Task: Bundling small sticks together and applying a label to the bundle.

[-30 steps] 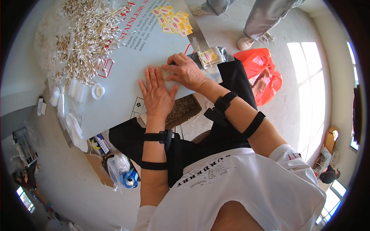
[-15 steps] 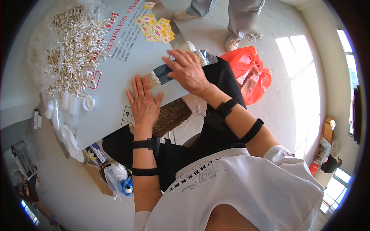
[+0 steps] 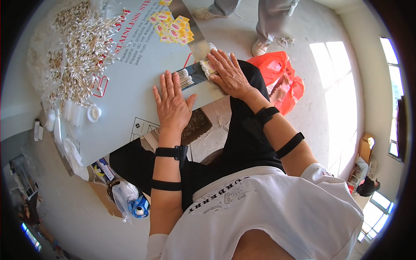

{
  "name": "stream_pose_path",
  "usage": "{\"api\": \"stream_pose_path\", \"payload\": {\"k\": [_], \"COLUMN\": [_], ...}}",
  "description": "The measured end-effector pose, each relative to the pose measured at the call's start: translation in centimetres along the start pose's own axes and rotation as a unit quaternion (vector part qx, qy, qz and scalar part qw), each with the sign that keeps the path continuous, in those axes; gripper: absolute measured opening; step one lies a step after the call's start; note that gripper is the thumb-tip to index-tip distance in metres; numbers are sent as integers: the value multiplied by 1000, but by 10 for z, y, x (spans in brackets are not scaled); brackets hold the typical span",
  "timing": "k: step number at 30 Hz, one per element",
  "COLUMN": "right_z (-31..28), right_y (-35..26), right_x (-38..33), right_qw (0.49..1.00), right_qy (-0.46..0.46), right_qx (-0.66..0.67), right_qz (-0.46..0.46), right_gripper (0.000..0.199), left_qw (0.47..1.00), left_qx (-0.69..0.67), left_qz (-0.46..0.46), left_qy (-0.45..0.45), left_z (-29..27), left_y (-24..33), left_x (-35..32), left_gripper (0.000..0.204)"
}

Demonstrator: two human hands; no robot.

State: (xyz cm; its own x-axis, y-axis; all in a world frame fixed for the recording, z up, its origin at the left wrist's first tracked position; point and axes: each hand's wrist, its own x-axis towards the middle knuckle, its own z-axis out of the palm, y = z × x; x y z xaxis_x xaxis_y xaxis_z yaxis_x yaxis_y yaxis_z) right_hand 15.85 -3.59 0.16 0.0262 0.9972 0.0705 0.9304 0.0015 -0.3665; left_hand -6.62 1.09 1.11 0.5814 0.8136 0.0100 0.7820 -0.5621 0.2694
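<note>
My left hand (image 3: 173,104) lies flat on the grey metal-topped table, fingers stretched. Its fingertips are beside a row of cotton swabs (image 3: 185,78), partly hidden by the hand. To the right, my right hand (image 3: 233,77) rests with fingers extended over a second row of cotton swabs (image 3: 206,69), which shows a bit of yellow; most of it is covered. Between the two rows runs a dark strip (image 3: 197,73) near the table's right edge. Neither hand is closed around anything.
A heap of loose cotton swabs (image 3: 80,56) spills from a clear bag at the left. Yellow-and-white labels (image 3: 173,28) lie at the far side. A red plastic bag (image 3: 277,67) stands on the floor at right, near another person's legs (image 3: 273,19). A brown box (image 3: 197,128) sits below the table edge.
My right hand has slid right along the dark strip, away from the left. My left hand has shifted slightly right. More of both swab rows shows between them.
</note>
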Motion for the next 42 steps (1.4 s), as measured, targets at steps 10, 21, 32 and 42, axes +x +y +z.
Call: {"api": "stream_pose_path", "payload": {"k": [10,21,32,42], "right_z": [4,4,23,27], "right_y": [2,3,40,27], "right_x": [-1,0,23,22], "right_qw": [1000,998,528,520], "right_qy": [12,54,120,77], "right_qx": [8,33,775,791], "right_qz": [-10,-6,324,313], "right_gripper": [66,61,38,33], "left_qw": [999,999,770,711], "left_qx": [-17,-25,-591,-660], "left_qz": [27,16,-46,-68], "left_qy": [12,32,236,232], "left_z": [12,21,26,28], "left_y": [37,54,44,59], "left_x": [16,25,47,55], "left_gripper": [83,86,59,65]}}
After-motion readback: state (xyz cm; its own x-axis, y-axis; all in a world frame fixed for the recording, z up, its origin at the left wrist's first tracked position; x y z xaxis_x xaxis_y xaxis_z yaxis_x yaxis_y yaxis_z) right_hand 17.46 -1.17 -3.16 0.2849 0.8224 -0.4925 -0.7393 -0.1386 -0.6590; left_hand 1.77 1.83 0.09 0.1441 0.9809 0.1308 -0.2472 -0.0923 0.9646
